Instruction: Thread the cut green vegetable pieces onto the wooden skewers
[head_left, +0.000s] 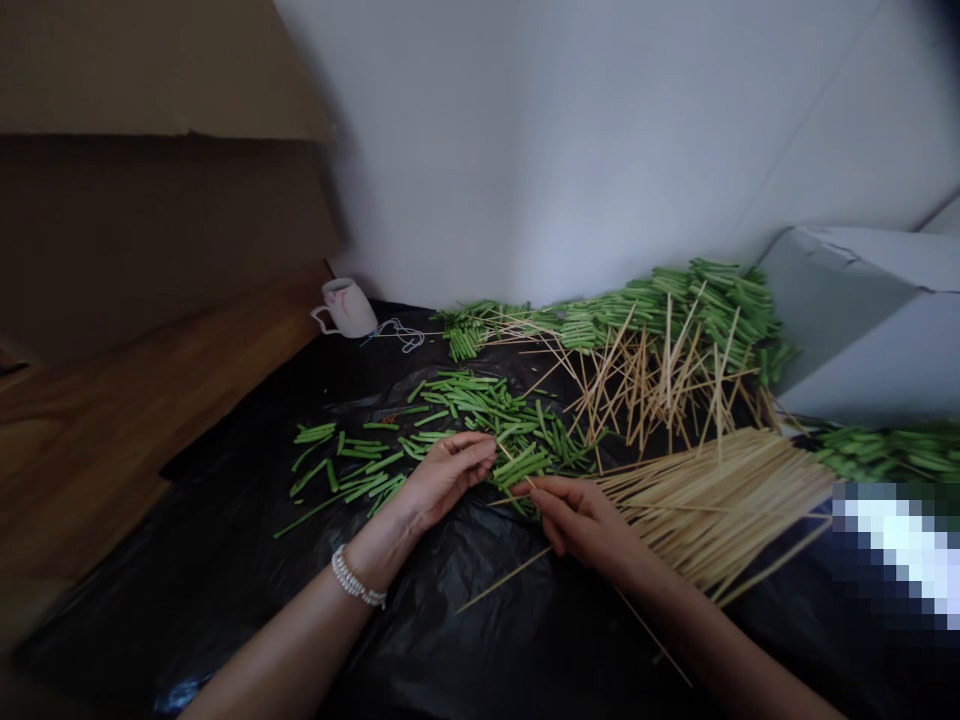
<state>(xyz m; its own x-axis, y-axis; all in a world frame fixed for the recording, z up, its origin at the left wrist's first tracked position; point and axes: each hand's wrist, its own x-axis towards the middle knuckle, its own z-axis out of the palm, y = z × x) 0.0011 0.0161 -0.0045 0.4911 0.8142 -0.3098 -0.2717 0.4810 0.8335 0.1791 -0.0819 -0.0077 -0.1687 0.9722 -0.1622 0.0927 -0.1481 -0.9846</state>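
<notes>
My left hand (pixel 448 472) is curled with its fingertips pinching cut green bean pieces (pixel 517 467) at the edge of a loose pile (pixel 465 415) on black plastic sheeting (pixel 465 600). My right hand (pixel 581 518) is closed around a thin bamboo skewer (pixel 501 588), whose tip points up into the beans held by the left hand. A bundle of bare skewers (pixel 720 500) lies just right of my right hand. Finished bean skewers (pixel 675 340) are heaped against the wall behind.
A white mug (pixel 345 307) stands at the back left by a tangle of thread (pixel 401 335). A wooden floor (pixel 135 400) lies left of the sheeting. A pale box (pixel 862 310) sits at the right, with more beans (pixel 892 450) below it.
</notes>
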